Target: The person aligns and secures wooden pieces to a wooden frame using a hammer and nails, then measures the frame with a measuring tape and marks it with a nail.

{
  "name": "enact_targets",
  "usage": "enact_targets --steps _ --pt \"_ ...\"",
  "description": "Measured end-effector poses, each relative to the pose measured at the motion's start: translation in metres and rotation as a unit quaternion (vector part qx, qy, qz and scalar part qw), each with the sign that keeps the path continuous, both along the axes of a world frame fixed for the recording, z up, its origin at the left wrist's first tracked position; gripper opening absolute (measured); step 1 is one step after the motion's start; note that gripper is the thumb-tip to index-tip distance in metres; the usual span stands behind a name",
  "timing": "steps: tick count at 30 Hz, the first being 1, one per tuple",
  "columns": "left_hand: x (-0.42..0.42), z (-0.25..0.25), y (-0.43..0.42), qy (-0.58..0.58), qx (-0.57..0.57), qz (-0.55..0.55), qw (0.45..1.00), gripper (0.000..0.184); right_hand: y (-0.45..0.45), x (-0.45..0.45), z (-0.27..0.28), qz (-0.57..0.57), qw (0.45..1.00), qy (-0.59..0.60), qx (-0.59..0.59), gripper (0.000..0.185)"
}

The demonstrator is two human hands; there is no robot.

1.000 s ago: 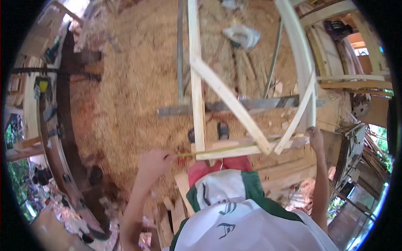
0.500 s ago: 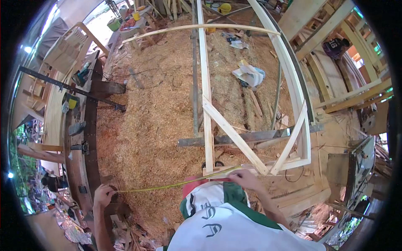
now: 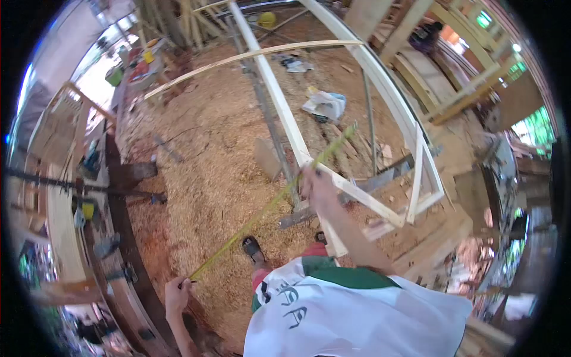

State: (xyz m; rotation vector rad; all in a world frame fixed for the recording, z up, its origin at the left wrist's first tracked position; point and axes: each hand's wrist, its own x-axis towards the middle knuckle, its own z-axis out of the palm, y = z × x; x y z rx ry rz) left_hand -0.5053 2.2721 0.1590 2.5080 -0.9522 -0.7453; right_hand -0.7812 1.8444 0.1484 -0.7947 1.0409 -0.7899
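Observation:
A yellow tape measure [image 3: 241,231] is stretched slantwise between my two hands, above the sawdust floor. My left hand [image 3: 178,294] pinches its lower end, at the lower left beside the bench; a small dark thing shows at the fingertips. My right hand [image 3: 316,187], smeared by motion, is closed round the tape farther along, and a free length sticks out past it towards the upper right. Under the right hand lies a pale wooden frame [image 3: 275,98], near where a diagonal brace [image 3: 372,203] joins its left long beam. Whether the hand touches the wood I cannot tell.
A thin wooden strip [image 3: 238,58] lies across the frame. A dark-edged workbench [image 3: 128,238] with tools runs along the left. A plastic bag [image 3: 325,106] lies inside the frame. My sandalled foot [image 3: 253,247] stands on shavings. Another person [image 3: 425,37] is at the upper right.
My right hand has moved up and forward over the frame, swinging the tape from nearly level to a steep slant. My left hand has shifted slightly right and down. The view has turned.

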Motion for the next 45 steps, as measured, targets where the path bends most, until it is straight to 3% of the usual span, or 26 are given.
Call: enact_targets --steps 2,3,5,6,8,11,16,21,22,27,31,33,34,37,40,45 --pt "0.051 -0.043 0.019 0.042 -0.039 0.048 0.997 0.02 -0.052 0.01 0.013 -0.07 0.996 -0.019 -0.044 0.021" --pt "0.06 -0.038 0.02 0.05 -0.048 0.041 0.997 0.02 -0.083 0.015 0.02 -0.122 0.989 -0.04 -0.075 0.023" --pt "0.093 -0.011 0.009 -0.055 -0.008 0.022 0.998 0.022 -0.145 0.016 0.024 -0.2 0.964 -0.145 -0.1 0.027" --pt "0.111 -0.018 0.012 -0.037 -0.028 0.021 0.999 0.021 -0.158 0.021 0.029 -0.204 0.961 -0.153 -0.11 0.027" --pt "0.141 -0.026 -0.004 -0.051 -0.034 0.006 0.998 0.02 -0.178 0.037 0.038 -0.205 0.968 -0.051 -0.137 0.029" --pt "0.183 -0.046 -0.038 -0.027 -0.065 0.001 0.997 0.018 -0.197 0.067 0.035 -0.212 0.97 -0.038 -0.112 0.028" --pt "0.224 -0.015 -0.156 -0.038 -0.091 -0.04 0.994 0.017 -0.296 0.094 -0.014 -0.254 0.961 -0.006 -0.11 0.025" --pt "0.28 -0.033 -0.301 -0.07 -0.09 -0.145 0.983 0.017 -0.412 0.124 -0.05 -0.293 0.947 0.058 -0.116 0.028" --pt "0.294 -0.043 -0.332 -0.087 -0.089 -0.145 0.982 0.018 -0.428 0.138 -0.045 -0.319 0.935 0.111 -0.108 0.028" --pt "0.346 -0.088 -0.517 -0.093 -0.045 -0.168 0.98 0.02 -0.58 0.161 -0.109 -0.354 0.931 0.079 -0.047 0.025" --pt "0.356 -0.101 -0.649 -0.07 0.01 -0.11 0.991 0.02 -0.694 0.152 -0.163 -0.379 0.917 0.121 -0.029 0.022" --pt "0.369 -0.117 -0.695 -0.138 -0.079 -0.171 0.972 0.02 -0.731 0.145 -0.179 -0.4 0.903 0.15 -0.047 0.022" --pt "0.364 -0.101 -0.723 -0.13 -0.049 -0.179 0.974 0.021 -0.74 0.145 -0.171 -0.42 0.898 0.131 -0.021 0.021" --pt "0.37 -0.117 -0.766 -0.194 -0.084 -0.196 0.958 0.02 -0.778 0.136 -0.178 -0.444 0.883 0.149 -0.003 0.021" --pt "0.36 -0.102 -0.799 -0.151 -0.021 -0.156 0.976 0.02 -0.812 0.124 -0.185 -0.44 0.881 0.174 0.001 0.022" --pt "0.358 -0.106 -0.825 -0.17 -0.016 -0.154 0.973 0.02 -0.821 0.11 -0.194 -0.416 0.899 0.14 0.011 0.024"
